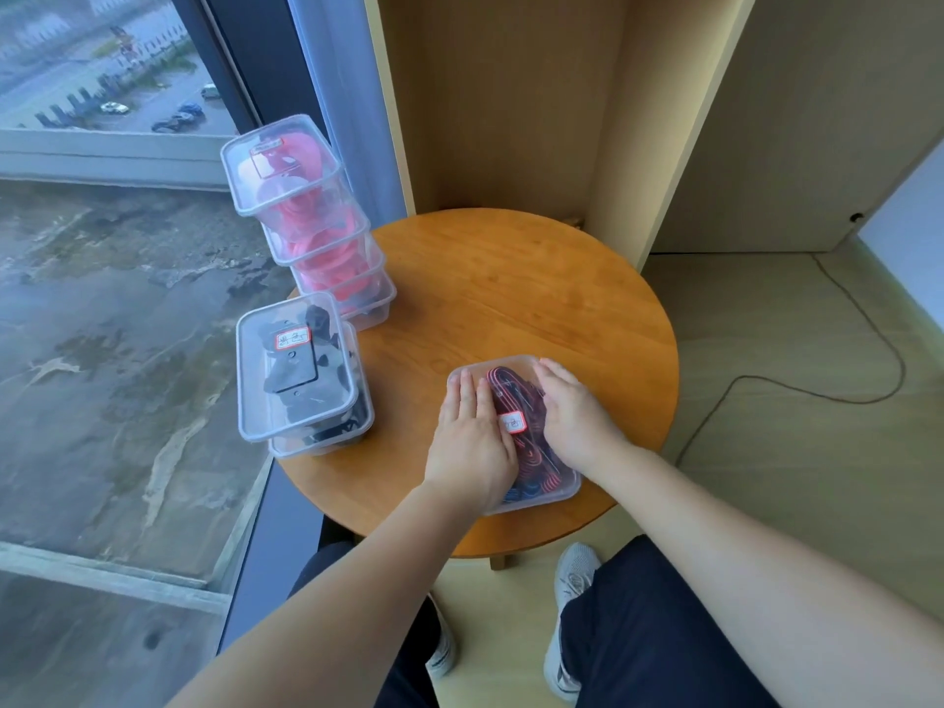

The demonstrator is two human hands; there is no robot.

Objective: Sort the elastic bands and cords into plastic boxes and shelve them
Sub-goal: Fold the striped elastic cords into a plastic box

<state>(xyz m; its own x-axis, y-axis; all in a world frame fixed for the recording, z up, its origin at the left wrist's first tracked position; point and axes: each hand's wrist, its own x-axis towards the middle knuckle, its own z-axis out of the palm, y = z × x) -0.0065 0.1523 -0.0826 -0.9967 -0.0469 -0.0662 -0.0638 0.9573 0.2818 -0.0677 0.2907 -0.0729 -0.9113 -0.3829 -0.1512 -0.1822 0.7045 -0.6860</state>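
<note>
A clear lidded box of red, black and blue cords (pixel 516 396) lies near the front of the round wooden table (pixel 536 298), with a red-edged label on its lid. My left hand (pixel 472 442) presses flat on the left half of the lid with straight fingers. My right hand (pixel 574 413) presses flat on the right half. At the table's left edge stand two stacked boxes of black bands (pixel 296 373). Behind them rises a leaning stack of several boxes of pink bands (pixel 301 217).
An open wooden shelf compartment (pixel 511 104) stands right behind the table. A floor-to-ceiling window (pixel 102 298) runs along the left. A dark cable (pixel 817 385) trails over the floor at the right. My legs and grey shoes (pixel 574 574) are under the table's front edge.
</note>
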